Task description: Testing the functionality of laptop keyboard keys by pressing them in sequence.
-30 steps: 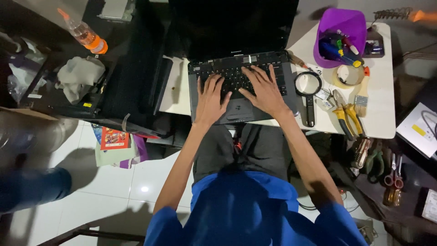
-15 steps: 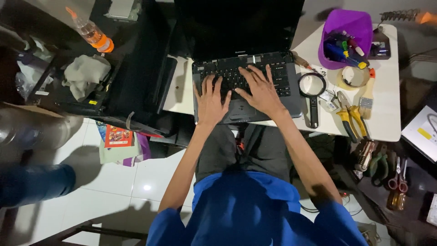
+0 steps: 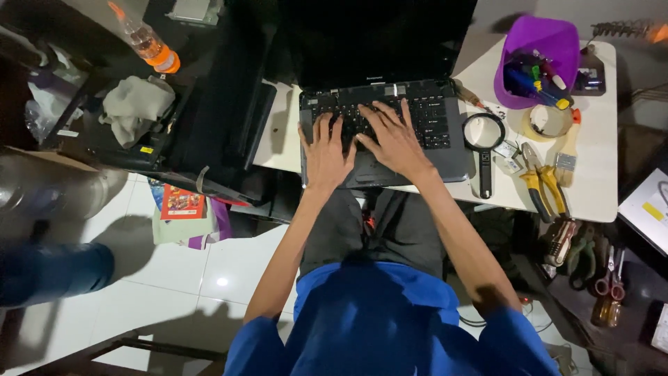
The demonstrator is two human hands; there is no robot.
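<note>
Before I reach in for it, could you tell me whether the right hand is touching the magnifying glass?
Apart. The head view shows the right hand on the laptop keyboard, with bare laptop edge before the magnifying glass.

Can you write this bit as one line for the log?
left hand: flat on laptop keyboard | right hand: on keyboard | magnifying glass: beside laptop

white tile floor (image 3: 229,264), white table (image 3: 598,181), dim rm
</note>
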